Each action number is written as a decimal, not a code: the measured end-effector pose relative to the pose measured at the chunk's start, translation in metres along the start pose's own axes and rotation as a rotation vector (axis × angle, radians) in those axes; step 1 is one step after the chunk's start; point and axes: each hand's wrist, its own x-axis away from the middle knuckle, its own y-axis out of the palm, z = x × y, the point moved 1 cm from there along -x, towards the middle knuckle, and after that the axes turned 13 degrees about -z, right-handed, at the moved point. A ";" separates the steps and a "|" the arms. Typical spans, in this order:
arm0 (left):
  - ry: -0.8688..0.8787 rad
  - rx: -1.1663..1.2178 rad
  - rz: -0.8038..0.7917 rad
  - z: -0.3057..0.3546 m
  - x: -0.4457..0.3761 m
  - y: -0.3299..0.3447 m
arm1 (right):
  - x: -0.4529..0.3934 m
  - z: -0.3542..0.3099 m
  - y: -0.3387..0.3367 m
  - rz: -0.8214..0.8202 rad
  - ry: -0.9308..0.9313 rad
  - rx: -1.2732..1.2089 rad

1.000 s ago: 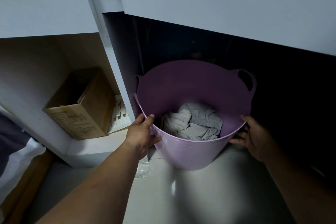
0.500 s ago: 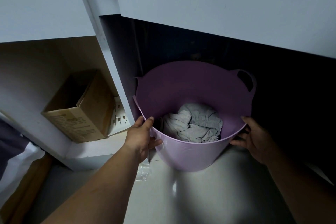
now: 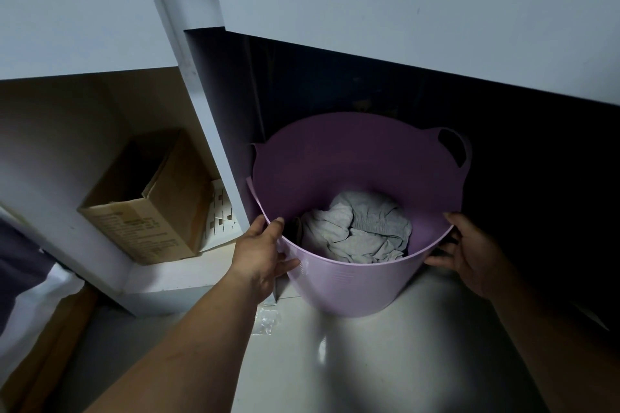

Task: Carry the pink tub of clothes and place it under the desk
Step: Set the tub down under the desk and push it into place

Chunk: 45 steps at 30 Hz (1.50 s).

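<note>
Pink tub (image 3: 339, 282) stood on the floor, half under the worktop (image 3: 419, 13) edge, grey clothes (image 3: 362, 228) inside. Left hand (image 3: 260, 255) gripped the tub's near-left rim, thumb over the lip. Right hand (image 3: 469, 255) held the near-right rim, fingers curled on the outer wall. Cardboard box (image 3: 151, 208) sat left of the tub.

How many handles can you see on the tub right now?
2. One loop handle sticks up at the far right of the pink tub; the other is edge-on at the far left, by the desk panel.
</note>
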 end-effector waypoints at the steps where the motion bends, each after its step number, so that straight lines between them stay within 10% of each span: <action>1: 0.002 0.002 0.002 0.000 0.000 0.000 | 0.001 0.001 -0.001 0.000 -0.003 -0.001; 45: 0.015 -0.109 -0.023 0.003 0.001 -0.004 | -0.001 0.002 0.000 0.003 -0.018 -0.006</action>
